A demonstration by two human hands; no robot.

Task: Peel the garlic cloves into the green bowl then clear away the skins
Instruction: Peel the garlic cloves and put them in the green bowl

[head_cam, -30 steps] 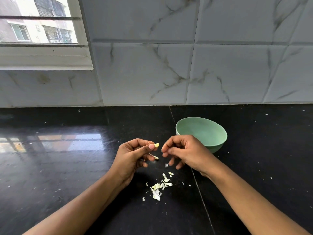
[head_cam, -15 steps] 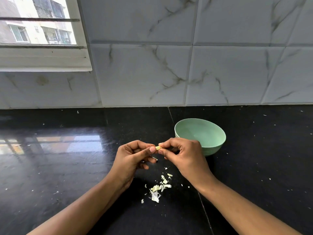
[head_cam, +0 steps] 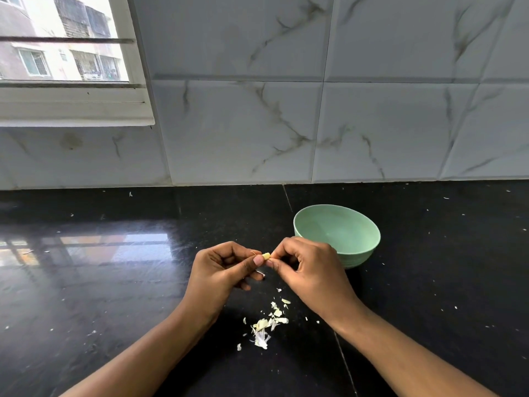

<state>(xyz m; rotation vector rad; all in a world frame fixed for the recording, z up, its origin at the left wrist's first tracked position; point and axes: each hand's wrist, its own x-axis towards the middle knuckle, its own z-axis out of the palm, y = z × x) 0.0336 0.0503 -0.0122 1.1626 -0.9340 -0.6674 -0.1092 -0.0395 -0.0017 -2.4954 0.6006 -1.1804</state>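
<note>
A small pale garlic clove (head_cam: pixel 266 256) is pinched between my left hand (head_cam: pixel 223 276) and my right hand (head_cam: pixel 307 270), both held just above the black counter. My left thumb and forefinger grip its left end, while my right fingertips pinch its right end. The green bowl (head_cam: pixel 363 247) stands upright just behind and to the right of my right hand; the part of its inside that I see holds nothing. A small heap of pale garlic skins (head_cam: pixel 267 325) lies on the counter below my hands, between my forearms.
The black glossy counter (head_cam: pixel 100 282) runs back to a white marble-tiled wall (head_cam: pixel 286 124). A window with a white frame (head_cam: pixel 74 107) sits at the upper left. Tiny skin flecks dot the counter at far right and left.
My right hand has moved left and closed onto the clove, which my left hand held alone a second ago. The skins and the bowl have not moved.
</note>
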